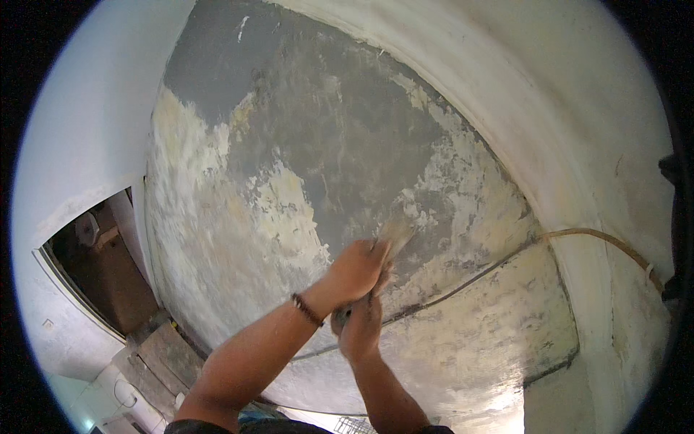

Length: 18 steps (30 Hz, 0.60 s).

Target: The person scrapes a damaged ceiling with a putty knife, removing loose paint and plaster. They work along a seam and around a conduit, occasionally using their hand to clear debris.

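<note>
My left hand (355, 271), with a dark beaded bracelet (307, 310) at its wrist, is closed around a scraper near its blade. The scraper's wide flat blade (398, 232) is blurred and lies against a patchy plastered surface (352, 141). Just below, my right hand (362, 330) grips the handle's rear end, part of which shows between the fingers. Most of the handle is hidden by both hands. Around the blade, bare grey plaster meets ragged patches of flaking whitish coating (287, 206).
A brown cable or pipe (596, 233) bends over the pale band at the right; a dark line (461, 290) runs from it across the surface below my hands. On the left is a doorway (108, 255). Boards (162, 355) lie at lower left.
</note>
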### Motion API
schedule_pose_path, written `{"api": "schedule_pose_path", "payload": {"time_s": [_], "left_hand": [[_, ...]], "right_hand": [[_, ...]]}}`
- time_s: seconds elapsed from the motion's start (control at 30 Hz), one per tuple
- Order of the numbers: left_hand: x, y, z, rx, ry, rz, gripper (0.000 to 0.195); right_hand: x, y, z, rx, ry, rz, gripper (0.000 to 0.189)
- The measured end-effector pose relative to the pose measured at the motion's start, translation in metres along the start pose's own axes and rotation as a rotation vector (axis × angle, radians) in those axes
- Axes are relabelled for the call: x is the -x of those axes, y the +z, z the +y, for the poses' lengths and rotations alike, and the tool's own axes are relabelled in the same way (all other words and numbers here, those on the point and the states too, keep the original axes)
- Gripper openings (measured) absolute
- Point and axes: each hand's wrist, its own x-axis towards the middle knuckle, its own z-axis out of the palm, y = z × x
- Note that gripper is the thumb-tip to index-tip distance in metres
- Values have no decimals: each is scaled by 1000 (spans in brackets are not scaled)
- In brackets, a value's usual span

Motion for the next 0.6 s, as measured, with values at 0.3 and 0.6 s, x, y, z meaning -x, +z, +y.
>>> {"api": "schedule_pose_path", "payload": {"time_s": [0.3, 0.6], "left_hand": [[-8, -15, 42, 228, -296, -115, 57], [-25, -7, 18, -182, 58, 25, 51]], "right_hand": [[1, 10, -14, 23, 24, 48, 24], [-15, 5, -24, 155, -37, 17, 28]]}}
